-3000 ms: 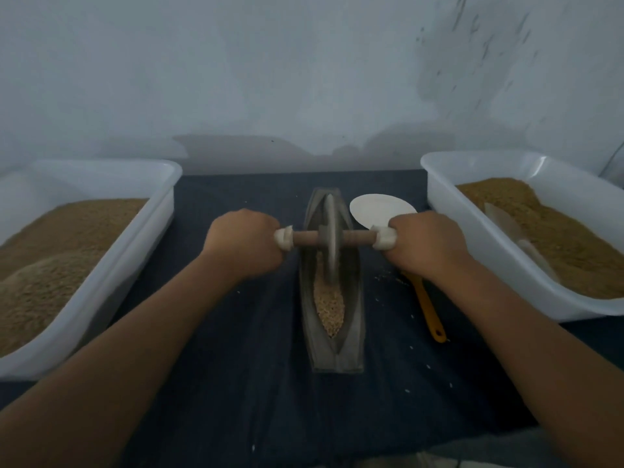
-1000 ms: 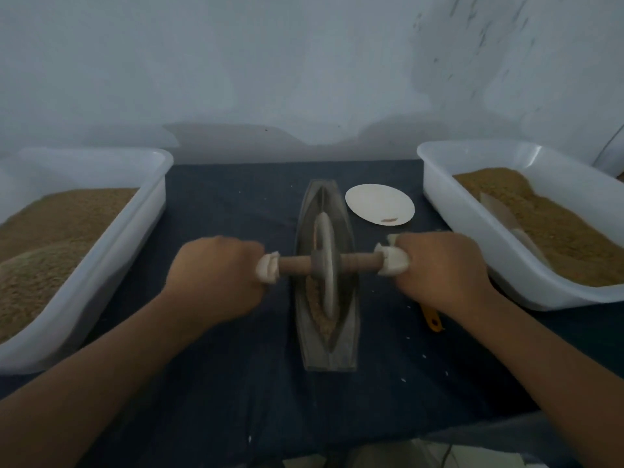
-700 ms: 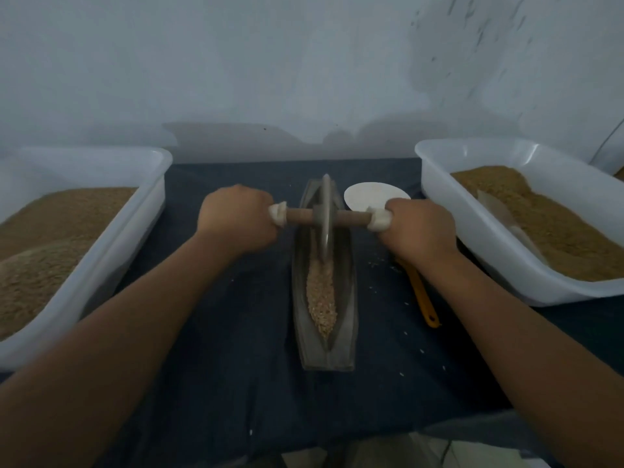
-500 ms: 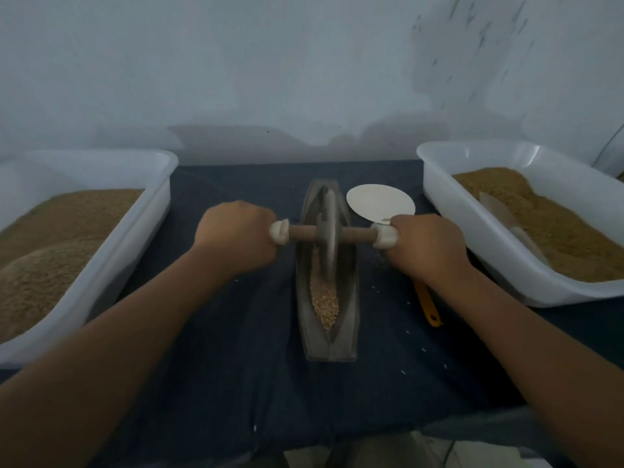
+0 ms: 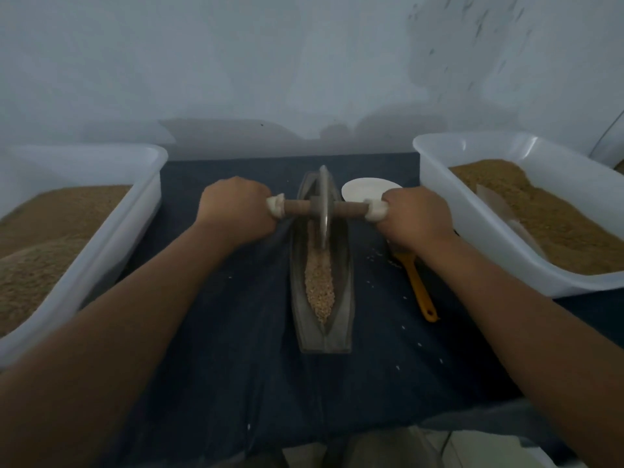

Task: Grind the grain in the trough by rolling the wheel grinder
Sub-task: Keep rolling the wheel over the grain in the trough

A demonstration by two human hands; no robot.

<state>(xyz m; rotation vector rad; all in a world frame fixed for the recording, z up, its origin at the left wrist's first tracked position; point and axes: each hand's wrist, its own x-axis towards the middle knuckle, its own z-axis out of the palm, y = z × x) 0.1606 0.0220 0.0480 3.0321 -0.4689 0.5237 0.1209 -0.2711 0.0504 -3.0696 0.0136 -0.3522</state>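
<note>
From my remote seat, I see both hands clenched on the wheel grinder (image 5: 322, 211), a thin grey metal disc on a brown wooden axle. It stands on edge at the 12 o'clock end of the long grey boat-shaped trough (image 5: 341, 298). My left hand (image 5: 236, 214) grips the axle's 9 o'clock end and my right hand (image 5: 415, 217) grips its 3 o'clock end. The fingers of each are curled under and out of sight behind the knuckles. A white wrapped cap (image 5: 276, 209) shows just inside the left fist, and a second white cap (image 5: 376, 211) just inside the right. The bare wood and the disc lie between the fists, clear of the fingers.

Pale crushed grain (image 5: 319, 282) fills the groove from the foot of the disc toward 6 o'clock. The trough lies lengthwise on the table's dark blue cloth (image 5: 236, 349), with loose kernels scattered at its 3 o'clock side.

A large white plastic tub (image 5: 111, 238) at 9 o'clock holds heaped brown grain. A matching white tub (image 5: 472, 231) at 3 o'clock holds the same. A round white plate (image 5: 361, 190) lies at 1 o'clock of the trough, partly behind the right hand. An orange-handled tool (image 5: 418, 292) lies under the right wrist, its head hidden.
</note>
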